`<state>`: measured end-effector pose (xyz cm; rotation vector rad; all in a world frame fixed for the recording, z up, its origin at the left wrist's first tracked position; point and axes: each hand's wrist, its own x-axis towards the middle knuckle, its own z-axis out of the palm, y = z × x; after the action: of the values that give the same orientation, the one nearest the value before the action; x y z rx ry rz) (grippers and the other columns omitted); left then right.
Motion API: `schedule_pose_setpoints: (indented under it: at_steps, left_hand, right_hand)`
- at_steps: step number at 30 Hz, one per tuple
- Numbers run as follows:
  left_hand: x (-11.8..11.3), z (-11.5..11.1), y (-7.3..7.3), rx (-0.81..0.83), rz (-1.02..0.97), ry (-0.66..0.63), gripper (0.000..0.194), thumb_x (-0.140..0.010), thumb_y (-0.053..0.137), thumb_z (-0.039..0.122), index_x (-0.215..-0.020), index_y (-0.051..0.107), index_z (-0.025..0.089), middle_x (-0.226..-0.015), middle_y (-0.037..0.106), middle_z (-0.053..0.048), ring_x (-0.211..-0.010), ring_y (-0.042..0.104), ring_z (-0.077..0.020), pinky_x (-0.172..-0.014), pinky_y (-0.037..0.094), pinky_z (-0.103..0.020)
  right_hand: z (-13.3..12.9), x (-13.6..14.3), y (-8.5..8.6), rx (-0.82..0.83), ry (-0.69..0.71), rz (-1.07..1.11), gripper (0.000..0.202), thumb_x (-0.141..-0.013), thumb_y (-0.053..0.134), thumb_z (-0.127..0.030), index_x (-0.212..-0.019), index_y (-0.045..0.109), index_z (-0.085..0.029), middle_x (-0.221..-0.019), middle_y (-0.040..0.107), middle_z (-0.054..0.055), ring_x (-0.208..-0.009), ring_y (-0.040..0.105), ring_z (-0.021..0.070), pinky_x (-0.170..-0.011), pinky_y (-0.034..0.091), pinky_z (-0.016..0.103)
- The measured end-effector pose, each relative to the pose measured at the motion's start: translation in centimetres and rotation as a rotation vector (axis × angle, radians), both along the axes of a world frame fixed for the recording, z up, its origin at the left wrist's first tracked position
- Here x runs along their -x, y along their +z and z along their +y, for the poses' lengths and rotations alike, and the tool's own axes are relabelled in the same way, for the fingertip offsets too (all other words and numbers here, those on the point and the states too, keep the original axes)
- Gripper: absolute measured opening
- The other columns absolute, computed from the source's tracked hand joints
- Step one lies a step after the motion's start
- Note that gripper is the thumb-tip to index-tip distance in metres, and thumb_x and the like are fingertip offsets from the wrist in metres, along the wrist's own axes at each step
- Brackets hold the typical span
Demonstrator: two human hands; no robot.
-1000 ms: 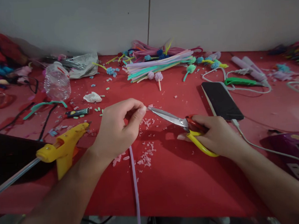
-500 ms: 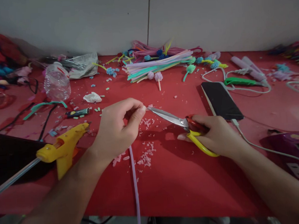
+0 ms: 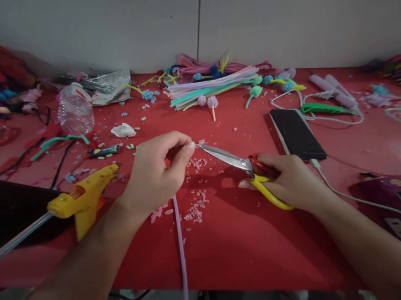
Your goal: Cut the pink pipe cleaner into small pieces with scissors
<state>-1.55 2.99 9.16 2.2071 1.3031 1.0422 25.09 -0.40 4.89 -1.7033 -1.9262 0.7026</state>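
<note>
My left hand (image 3: pixel 164 166) is closed in a pinch on a light purple pipe cleaner (image 3: pixel 181 250), whose long end hangs down past the table's front edge. Its upper part is hidden behind my fingers. In my right hand (image 3: pixel 287 176) is a pair of scissors (image 3: pixel 230 159) with red and yellow handles. The blades look closed or nearly so, and their tip is right at my left fingertips. Small pink clippings (image 3: pixel 196 209) lie scattered on the red table (image 3: pixel 254 251) below.
A yellow glue gun (image 3: pixel 87 193) lies beside my left forearm. At the back are a bundle of pipe cleaners (image 3: pixel 213 88) and a clear plastic bottle (image 3: pixel 76 110). To the right are a phone (image 3: pixel 298 134) with a white cable, a green cutter (image 3: pixel 327 109) and a purple power strip (image 3: pixel 387 206).
</note>
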Motion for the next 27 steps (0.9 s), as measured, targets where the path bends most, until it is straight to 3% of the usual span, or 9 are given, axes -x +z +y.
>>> schedule_pose_setpoints:
  at_steps: [12, 27]
  left_hand:
    - [0.09, -0.04, -0.1, -0.012, -0.007, -0.014, 0.014, -0.097, 0.061, 0.017, -0.084, 0.066, 0.017, -0.069, 0.061, 0.005, -0.063, 0.051, -0.0073, -0.057, 0.039, -0.022]
    - [0.26, -0.13, 0.12, 0.089, -0.011, -0.037, 0.02, -0.098, 0.055, 0.018, -0.079, 0.06, 0.017, -0.064, 0.049, 0.006, -0.059, 0.041, -0.0075, -0.054, 0.032, -0.025]
  right_hand:
    - [0.05, 0.0, 0.13, 0.024, -0.029, 0.001, 0.074, -0.065, 0.071, -0.089, -0.06, 0.032, -0.025, -0.059, 0.026, -0.005, -0.058, 0.023, 0.0115, -0.047, 0.023, 0.027]
    - [-0.11, -0.25, -0.27, 0.017, -0.042, 0.009, 0.074, -0.065, 0.07, -0.091, -0.062, 0.035, -0.025, -0.061, 0.027, -0.005, -0.059, 0.025, 0.0116, -0.048, 0.023, 0.027]
